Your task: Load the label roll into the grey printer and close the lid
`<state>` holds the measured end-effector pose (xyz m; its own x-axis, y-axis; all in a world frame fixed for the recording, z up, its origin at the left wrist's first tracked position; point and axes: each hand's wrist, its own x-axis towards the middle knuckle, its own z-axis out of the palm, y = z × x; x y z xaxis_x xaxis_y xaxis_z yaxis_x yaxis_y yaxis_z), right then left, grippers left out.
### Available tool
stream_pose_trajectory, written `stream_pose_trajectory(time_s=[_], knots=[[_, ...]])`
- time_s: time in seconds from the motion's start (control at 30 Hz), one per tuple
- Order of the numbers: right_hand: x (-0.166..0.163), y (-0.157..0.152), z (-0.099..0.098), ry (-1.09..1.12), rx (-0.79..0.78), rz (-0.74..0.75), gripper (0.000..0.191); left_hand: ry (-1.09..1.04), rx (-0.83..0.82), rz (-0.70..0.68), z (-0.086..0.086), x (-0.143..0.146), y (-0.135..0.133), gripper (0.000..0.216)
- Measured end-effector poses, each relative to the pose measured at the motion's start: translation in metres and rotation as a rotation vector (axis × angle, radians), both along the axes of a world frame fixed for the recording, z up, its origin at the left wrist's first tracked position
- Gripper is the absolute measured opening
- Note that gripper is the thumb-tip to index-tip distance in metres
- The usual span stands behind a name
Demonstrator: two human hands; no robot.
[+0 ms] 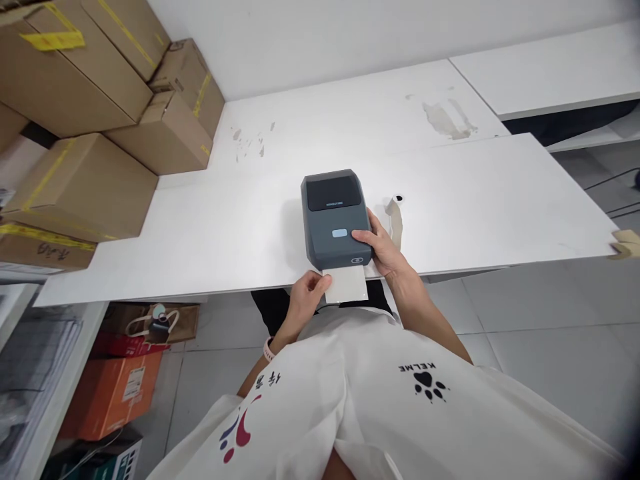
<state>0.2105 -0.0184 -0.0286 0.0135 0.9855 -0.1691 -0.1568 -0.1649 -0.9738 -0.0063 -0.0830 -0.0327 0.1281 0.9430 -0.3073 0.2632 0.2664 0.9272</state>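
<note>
The printer (338, 220) is a smooth, dark grey block with bevelled corners, a glossy black window on top and a pale rectangular button (339, 233); it sits at the middle of the bench's (240, 233) front edge. A flat white sheet of paper (349, 285) juts from its near end, out past that edge. The left hand (306, 299) pinches the paper's left corner, thumb on top; the right hand (384, 250) clasps the printer's right side, its thumb lying on the top just beside the button. Right of the printer, near that hand, lies a small roll (395, 203) with a dark hollow core and a limp beige tail curling toward the front edge. The bench is smooth and white, scuffed by rough grey patches (447, 120) toward its back edge. Brown cardboard cartons (83, 187), bound with yellow tape (53, 40), are stacked at its left end; those facing the view are closed, their contents hidden. Below the left front corner sits an orange box (115, 393) with a white label. A loose white shirt (375, 380) fills the space before the front edge.
</note>
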Motion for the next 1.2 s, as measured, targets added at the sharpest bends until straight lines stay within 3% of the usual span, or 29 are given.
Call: stream_pose_trajectory(time_s=[0.07, 0.13, 0.3, 0.5, 0.83, 0.93, 1.0, 1.1, 1.2], knots=[[0.0, 0.001, -0.001, -0.014, 0.025, 0.009, 0.099, -0.148, -0.165, -0.21, 0.004, 0.004, -0.002, 0.055], [0.0, 0.001, 0.0, 0.003, 0.018, -0.006, 0.099, -0.273, -0.257, -0.313, 0.01, 0.01, 0.0, 0.056], [-0.003, 0.001, 0.008, 0.01, -0.032, -0.043, 0.102, -0.347, -0.271, -0.324, 0.024, 0.017, 0.006, 0.054], [-0.01, 0.001, 0.03, -0.17, 0.007, -0.076, 0.117, -0.307, -0.262, -0.356, 0.025, 0.012, 0.002, 0.053], [-0.007, 0.006, 0.016, -0.248, 0.125, -0.082, 0.109, -0.281, -0.277, -0.399, 0.03, 0.009, 0.008, 0.054], [-0.005, 0.0, 0.02, -0.243, 0.124, -0.045, 0.106, -0.23, -0.198, -0.303, 0.029, 0.002, 0.009, 0.065], [-0.002, -0.008, 0.021, -0.234, 0.13, -0.047, 0.095, -0.192, -0.039, -0.078, 0.028, -0.005, 0.011, 0.067], [0.003, -0.023, 0.016, -0.227, 0.145, -0.06, 0.071, -0.136, 0.231, 0.225, 0.027, -0.013, 0.017, 0.054], [0.006, -0.031, 0.006, -0.262, 0.178, -0.077, 0.064, -0.119, 0.277, 0.142, 0.023, -0.01, 0.025, 0.057]])
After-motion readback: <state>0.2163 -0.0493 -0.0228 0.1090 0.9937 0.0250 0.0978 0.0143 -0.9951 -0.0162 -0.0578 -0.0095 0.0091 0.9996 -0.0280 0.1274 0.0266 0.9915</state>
